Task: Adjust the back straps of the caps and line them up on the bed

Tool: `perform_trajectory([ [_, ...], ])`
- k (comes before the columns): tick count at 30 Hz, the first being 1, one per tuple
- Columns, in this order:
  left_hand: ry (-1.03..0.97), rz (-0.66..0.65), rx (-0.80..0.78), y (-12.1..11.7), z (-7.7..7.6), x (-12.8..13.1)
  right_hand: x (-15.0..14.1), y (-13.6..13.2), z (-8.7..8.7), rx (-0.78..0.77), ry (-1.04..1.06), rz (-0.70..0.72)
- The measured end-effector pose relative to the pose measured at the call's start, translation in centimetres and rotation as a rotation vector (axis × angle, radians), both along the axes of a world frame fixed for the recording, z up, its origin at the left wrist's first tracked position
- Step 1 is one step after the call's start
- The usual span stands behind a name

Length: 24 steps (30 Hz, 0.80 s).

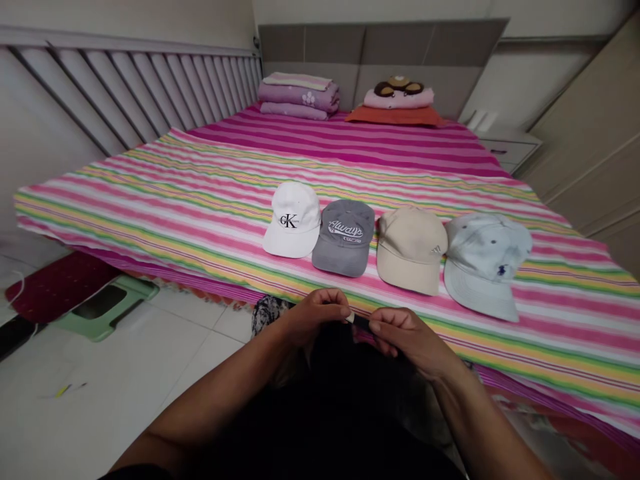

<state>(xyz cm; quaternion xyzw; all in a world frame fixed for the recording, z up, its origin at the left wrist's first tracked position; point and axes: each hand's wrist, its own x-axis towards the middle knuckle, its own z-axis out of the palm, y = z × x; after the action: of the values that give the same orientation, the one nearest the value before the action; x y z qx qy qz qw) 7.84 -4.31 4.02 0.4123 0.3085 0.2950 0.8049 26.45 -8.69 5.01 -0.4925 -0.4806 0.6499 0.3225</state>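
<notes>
Hands at work at the edge of a bed (150, 213) made up with a candy-striped sheet: the left hand (315, 317) and right hand (405, 340), fingers curled almost shut, both pinch a narrow black strap (361, 323) with a pale tip (350, 318). The strap runs between them just over the sheet's near edge, and dark fabric (330, 387) fills the space below, too shadowed to identify.

Just beyond the hands, four baseball caps sit side by side on the sheet, brims toward the camera: a white cap (293, 220) with a black "CK" logo, a grey cap (344, 237) stitched "Always", a beige cap (411, 250), and a pale blue cap (485, 263) with a small navy emblem.

At the far end, folded purple bedding (299, 97) and a pink folded bundle (399, 99) topped by a brown plush toy (399, 87) rest before a grey headboard (380, 43) — the bundle atop an orange pillow (395, 117). A green plastic stool (105, 310) and a dark red mat (55, 287) lie on the tiled floor (110, 387) to the left.
</notes>
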Motion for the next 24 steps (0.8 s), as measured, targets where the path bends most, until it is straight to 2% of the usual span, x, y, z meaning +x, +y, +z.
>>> perform_trajectory([
  [5,-0.001,0.005,0.005,-0.3,-0.2,0.1,-1.3,0.2,0.5,0.017,-0.020,0.009],
  [8,0.005,0.032,0.007,-0.4,-0.2,0.1,-1.8,0.2,0.6,0.080,-0.057,-0.036],
  [11,-0.016,0.029,0.002,-0.5,-0.3,0.0,-2.1,0.0,0.8,0.285,-0.191,-0.097],
  [14,-0.017,0.029,0.033,-0.5,-0.5,0.0,-2.3,-0.3,1.0,0.485,-0.378,-0.082],
  [20,0.058,0.038,0.115,-0.5,-0.5,0.0,-2.5,-0.9,1.3,0.763,-0.662,-0.055],
  [24,0.082,-0.005,0.111,-0.3,-0.2,0.0,-2.6,-1.1,1.5,0.846,-0.713,-0.015],
])
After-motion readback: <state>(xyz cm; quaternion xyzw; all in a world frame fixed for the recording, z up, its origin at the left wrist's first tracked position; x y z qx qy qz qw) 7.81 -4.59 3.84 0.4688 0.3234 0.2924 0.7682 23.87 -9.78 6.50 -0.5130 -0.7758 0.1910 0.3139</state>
